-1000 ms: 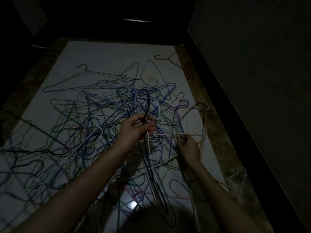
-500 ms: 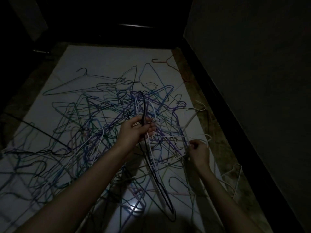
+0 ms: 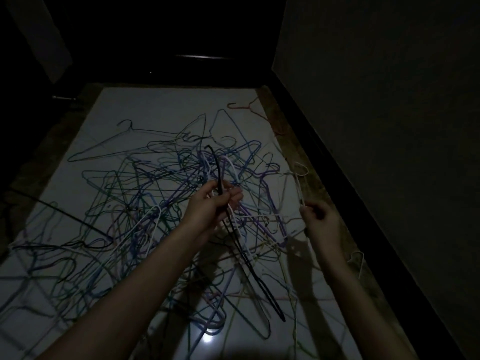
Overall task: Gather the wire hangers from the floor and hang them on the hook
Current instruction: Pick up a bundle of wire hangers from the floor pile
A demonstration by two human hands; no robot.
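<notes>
Head view, nearest first: left hand point(image 3: 217, 202) grips a small bunch of collected hangers point(image 3: 235, 229) by the necks, black one dangling, keeping them sorted. Right hand point(image 3: 318, 222) now pinches a pale hanger point(image 3: 300, 183) by the floor's point(image 3: 161, 110) right edge, having swung out from mid-pile and lifted it. Beyond, the tangled pile point(image 3: 145, 183) covers the floor. No hook visible.
</notes>
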